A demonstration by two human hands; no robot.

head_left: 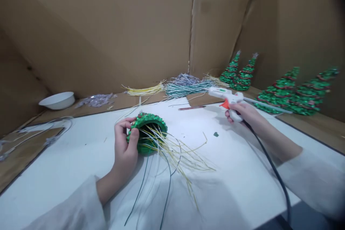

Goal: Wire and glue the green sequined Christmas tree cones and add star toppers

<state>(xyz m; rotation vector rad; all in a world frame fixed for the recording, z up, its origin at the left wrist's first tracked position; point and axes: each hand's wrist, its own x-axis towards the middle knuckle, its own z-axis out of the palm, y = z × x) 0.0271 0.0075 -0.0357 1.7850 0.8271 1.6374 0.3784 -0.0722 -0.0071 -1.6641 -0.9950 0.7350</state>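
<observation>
My left hand [125,143] is closed round a green sequined Christmas tree [161,121], which lies tipped so that its hollow base faces me. Out of that opening spills a loose bunch of yellow, white and dark green wires [185,161] onto the white board. On the right, my right hand [239,111] grips a white hot glue gun [226,95] with an orange trigger. Its nozzle points left, a glue stick [269,105] sticks out of the back, and a black cord runs down from the handle. The tree's tip is hidden behind its base.
Several finished-looking green trees [285,91] stand at the right. Bundles of teal wire [185,89] and yellow wire [145,89] lie along the back. A white bowl [58,101], shiny clear pieces [95,100] and a pencil-like stick [192,108] rest nearby. Cardboard walls [148,36] enclose the workspace.
</observation>
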